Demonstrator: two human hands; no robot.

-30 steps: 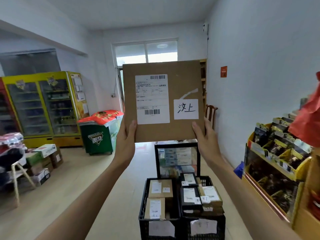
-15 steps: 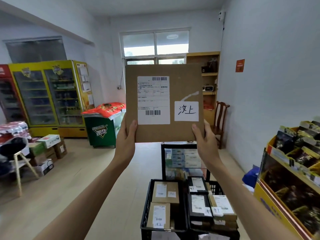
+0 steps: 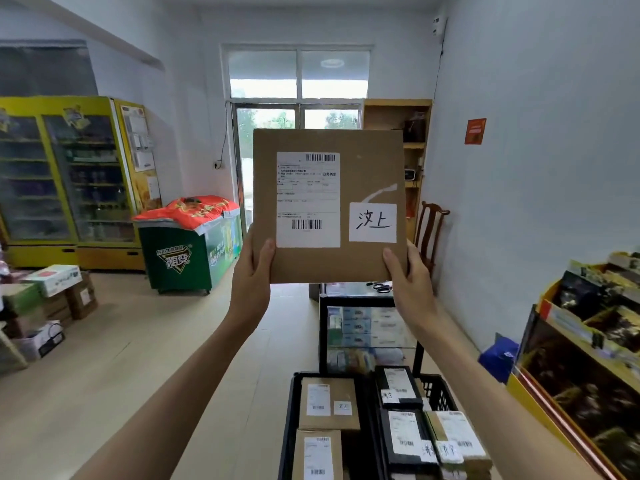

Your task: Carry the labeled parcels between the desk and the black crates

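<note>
A flat brown parcel (image 3: 329, 206) is held upright at arm's length, facing the camera — it carries a white barcoded shipping label (image 3: 308, 199) and a small white sticker (image 3: 372, 222) handwritten "汶上". The left hand (image 3: 252, 271) and right hand (image 3: 408, 275) pinch its lower corners, thumbs on the front, fingers hidden behind. Below stand two black crates (image 3: 289, 427) of labeled parcels — one also marked "汶上"

Left of frame: yellow drinks fridge (image 3: 65, 178), green chest freezer (image 3: 187, 258) beside it, stacked boxes (image 3: 52, 299) below. Centre right: wooden chair (image 3: 429, 230), wall shelf (image 3: 408, 133). Lower right: snack display rack (image 3: 588, 341).
</note>
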